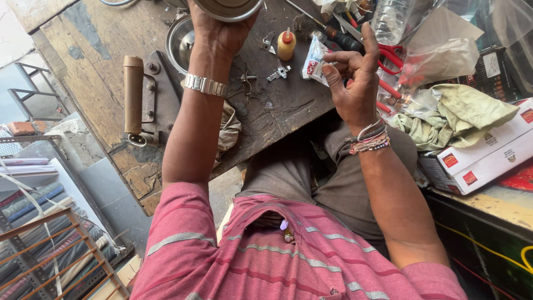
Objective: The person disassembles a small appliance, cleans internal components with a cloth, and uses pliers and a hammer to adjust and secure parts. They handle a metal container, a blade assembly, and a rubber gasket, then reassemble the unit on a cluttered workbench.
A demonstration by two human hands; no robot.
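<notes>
A scarred wooden bench (pixel 100 61) fills the workshop view. The left hand (pixel 219 30) grips a round metal vessel (pixel 227 8) at its far edge; the right hand (pixel 355 83), nearer the body, pinches something too small to identify beside a small white sachet (pixel 313 61).

Worn wooden workbench (pixel 100 50), grey floor (pixel 105 189), daylight

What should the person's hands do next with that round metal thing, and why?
Probably bring the right hand across to the round metal piece that the left hand grips at the top edge of the wooden workbench. The right fingers are pinched together, away from it, as if holding something too small to make out, beside a small white packet.
</notes>
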